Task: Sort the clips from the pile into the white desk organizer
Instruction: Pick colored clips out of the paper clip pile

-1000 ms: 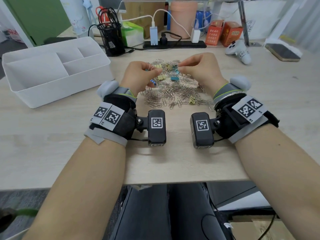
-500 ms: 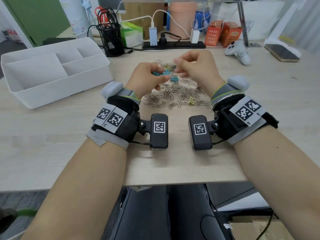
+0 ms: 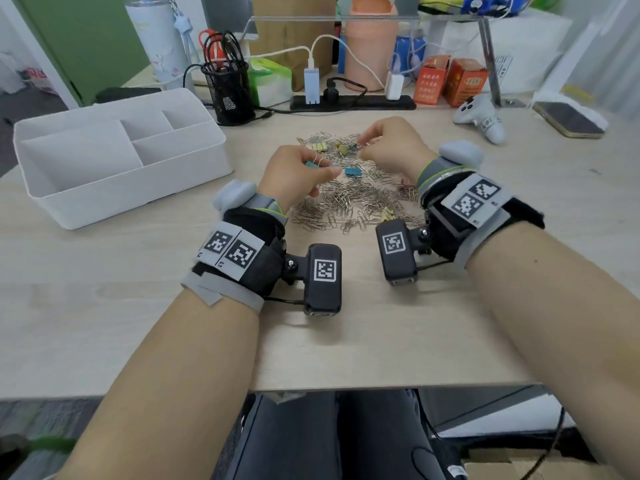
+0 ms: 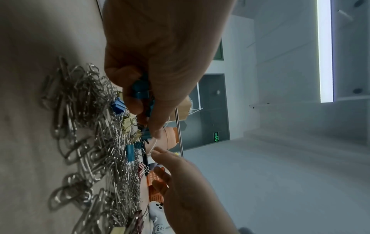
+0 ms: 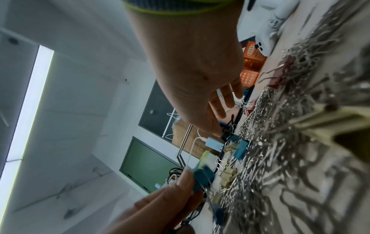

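Over the last second the left hand point(image 3: 298, 174) had drawn back toward the near edge of the pile point(image 3: 349, 199) on the counter point(image 3: 138, 306), its fingers curled round a few blue binder clips point(image 4: 140, 91), while the right hand point(image 3: 391, 147) had parted from it and reached to the pile's far side, fingers loosely spread and holding nothing I could make out. That suggested blue clips were being gathered in the left hand. The white desk organizer point(image 3: 145, 188), well to the left, showed no clips in the compartments visible.

Right hand point(image 3: 391, 147) fingertips hidden behind knuckles, grasp unclear.
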The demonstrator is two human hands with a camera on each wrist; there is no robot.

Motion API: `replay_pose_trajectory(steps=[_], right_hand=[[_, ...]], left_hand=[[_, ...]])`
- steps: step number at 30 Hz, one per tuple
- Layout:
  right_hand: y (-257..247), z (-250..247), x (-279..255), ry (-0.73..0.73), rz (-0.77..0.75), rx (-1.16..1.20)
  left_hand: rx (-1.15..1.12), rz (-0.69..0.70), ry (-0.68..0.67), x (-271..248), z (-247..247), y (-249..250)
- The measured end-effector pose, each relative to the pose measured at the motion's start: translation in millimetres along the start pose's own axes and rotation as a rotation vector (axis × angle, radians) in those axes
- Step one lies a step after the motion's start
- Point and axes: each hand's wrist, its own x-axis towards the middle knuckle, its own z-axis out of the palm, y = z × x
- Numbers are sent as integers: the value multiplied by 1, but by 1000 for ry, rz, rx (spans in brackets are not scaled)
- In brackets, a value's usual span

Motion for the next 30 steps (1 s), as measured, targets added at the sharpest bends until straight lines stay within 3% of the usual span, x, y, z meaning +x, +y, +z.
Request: replay_pose_trajectory(steps=[7, 19, 24, 30], right_hand=[[-7, 0, 17, -175, 27, -170], [-13, 9, 13, -206, -23, -139], [-9, 9, 13, -160, 13, -139], [-7, -10, -2, 37, 7, 163]], left_hand=[[39, 0, 7, 1, 0, 2], [42, 48, -10, 0, 3, 3], [26, 50, 1, 0, 3, 3], [8, 62, 42, 1, 2, 3]])
